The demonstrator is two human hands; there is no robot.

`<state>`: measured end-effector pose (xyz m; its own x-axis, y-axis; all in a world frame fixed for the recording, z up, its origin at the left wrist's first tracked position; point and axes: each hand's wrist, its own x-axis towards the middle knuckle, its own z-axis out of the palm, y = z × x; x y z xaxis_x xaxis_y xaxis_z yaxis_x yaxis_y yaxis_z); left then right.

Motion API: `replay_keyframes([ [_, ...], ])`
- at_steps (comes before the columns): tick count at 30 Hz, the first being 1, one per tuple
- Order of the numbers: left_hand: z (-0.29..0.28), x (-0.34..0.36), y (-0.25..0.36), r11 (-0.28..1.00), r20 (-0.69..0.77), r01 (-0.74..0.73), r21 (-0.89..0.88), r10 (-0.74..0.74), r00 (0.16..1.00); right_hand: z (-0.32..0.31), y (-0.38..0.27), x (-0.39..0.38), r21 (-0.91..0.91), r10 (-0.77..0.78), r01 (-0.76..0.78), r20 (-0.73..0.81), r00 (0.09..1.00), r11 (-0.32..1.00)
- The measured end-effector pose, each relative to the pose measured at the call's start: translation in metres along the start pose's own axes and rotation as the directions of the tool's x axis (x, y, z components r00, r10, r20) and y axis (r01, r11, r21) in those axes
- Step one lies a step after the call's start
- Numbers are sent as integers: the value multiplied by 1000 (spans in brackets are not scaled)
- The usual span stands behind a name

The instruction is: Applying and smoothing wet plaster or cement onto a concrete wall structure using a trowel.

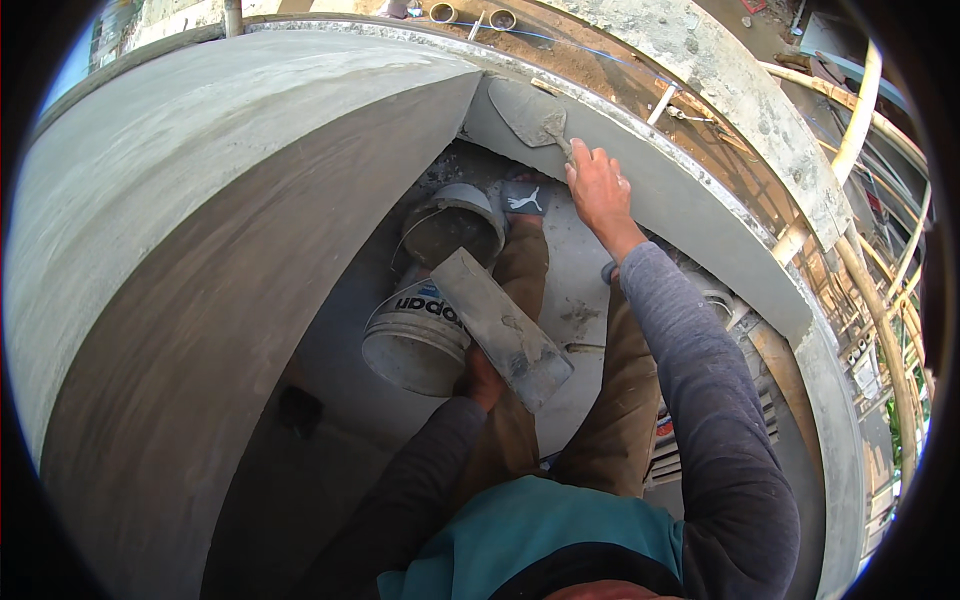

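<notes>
My right hand (601, 195) is closed round the handle of a pointed trowel (522, 113). The trowel's cement-smeared blade lies against the top of the low grey plastered wall (690, 185), near its corner. Lower and to the left, my left hand (485, 378) is closed under a long rectangular plastering float (502, 328), whose handle is hidden. Some mortar sticks to the float's face. Just beyond it stands an open bucket (455, 232) with dark contents, and a white, dirty bucket (415, 350) is partly covered by the float.
A tall, smooth plastered wall (250, 200) rises on my left and meets the low wall at the corner. My feet stand on a grey floor (580, 290) between them. Past the low wall lie brown soil (590, 70), a concrete ledge (740, 100) and bamboo poles (860, 120).
</notes>
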<state>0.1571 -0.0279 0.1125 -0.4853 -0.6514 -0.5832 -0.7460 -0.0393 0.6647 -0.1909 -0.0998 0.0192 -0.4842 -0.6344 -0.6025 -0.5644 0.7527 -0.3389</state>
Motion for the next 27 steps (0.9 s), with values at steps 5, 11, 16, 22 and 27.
replay_keyframes([
  [5, -3, 6, 14, 1000, -7, -22, -4, 22, 1000, -6, 18, -23, -33, -125, 131, 146, 981, 991],
  [11, -4, 3, 7, 999, 28, 40, 8, -40, 999, 1, 31, -37, -20, -7, 7, -13, 1000, 1000],
  [16, 4, 2, 9, 988, -48, 71, -138, -78, 996, -1, 35, -25, -42, 55, -56, -37, 998, 998],
  [22, 1, -6, -9, 963, -24, 135, -234, -144, 989, 3, 34, -51, -51, -128, 137, 150, 980, 989],
  [27, 3, 2, 11, 961, -7, 118, -249, -124, 992, 4, 38, -37, 52, 51, -47, -68, 996, 998],
])
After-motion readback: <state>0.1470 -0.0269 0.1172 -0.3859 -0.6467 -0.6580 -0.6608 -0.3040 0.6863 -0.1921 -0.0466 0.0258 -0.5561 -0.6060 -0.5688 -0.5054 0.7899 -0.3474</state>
